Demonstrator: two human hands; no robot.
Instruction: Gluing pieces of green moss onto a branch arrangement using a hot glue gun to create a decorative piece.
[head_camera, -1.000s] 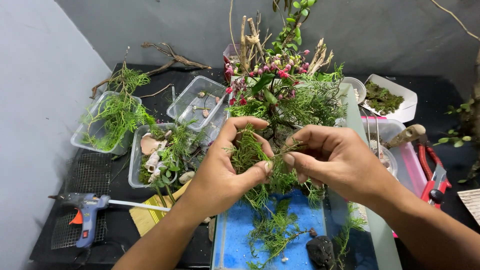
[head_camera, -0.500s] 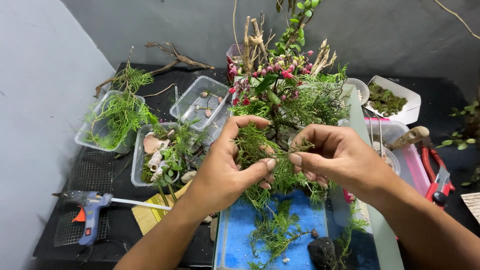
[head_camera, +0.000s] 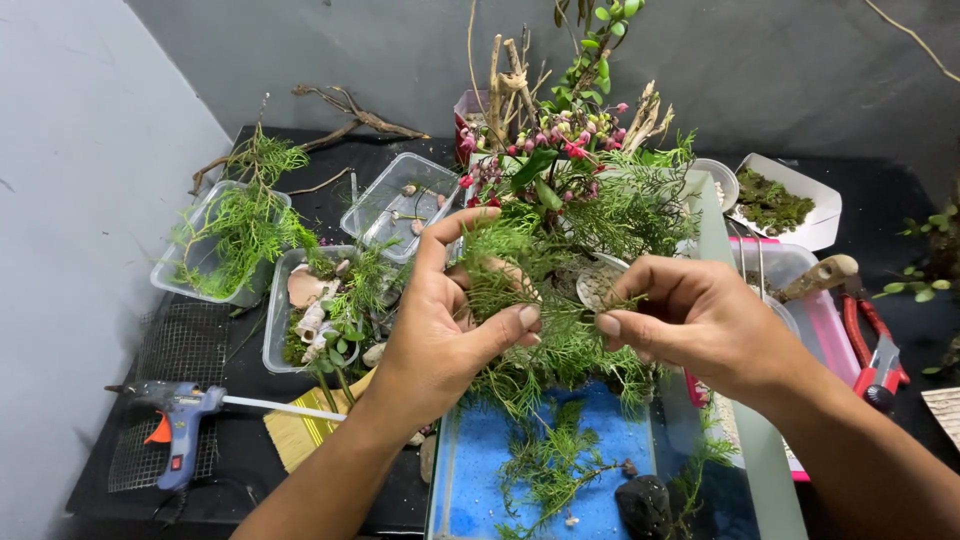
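— What are the hands on?

— Both grip one bunch of feathery green cypress-like sprigs (head_camera: 545, 330), held above the blue sand floor (head_camera: 600, 460) of a small glass tank (head_camera: 745, 470). The left hand (head_camera: 450, 330) is curled around the bunch from the left, thumb tip pressed into the foliage and forefinger arched over the top. The right hand (head_camera: 700, 320) pinches a thin stem at the bunch's right edge, thumb and forefinger closed on it.

— Can you see the other fingers?

— Not well. The left hand's lower fingers are buried in the greenery, and the right hand's are folded under the palm.

— What sits behind the bunch?

— A tall arrangement of dry twigs, pink-red berries and green leaves (head_camera: 560, 140). Its base is hidden by the sprigs, so I cannot tell what it stands in.

— And in the tank?

— Loose sprigs on the sand and a dark rock (head_camera: 645, 505), cut off at the bottom edge.

— Around it?

— On the black table (head_camera: 330, 200), left: a blue glue gun (head_camera: 180, 425) on wire mesh, clear tubs of greenery (head_camera: 225, 245) and shells (head_camera: 310, 320). Right: a white tray of moss (head_camera: 785, 205) and red-handled pruners (head_camera: 875, 355), partly behind the right wrist
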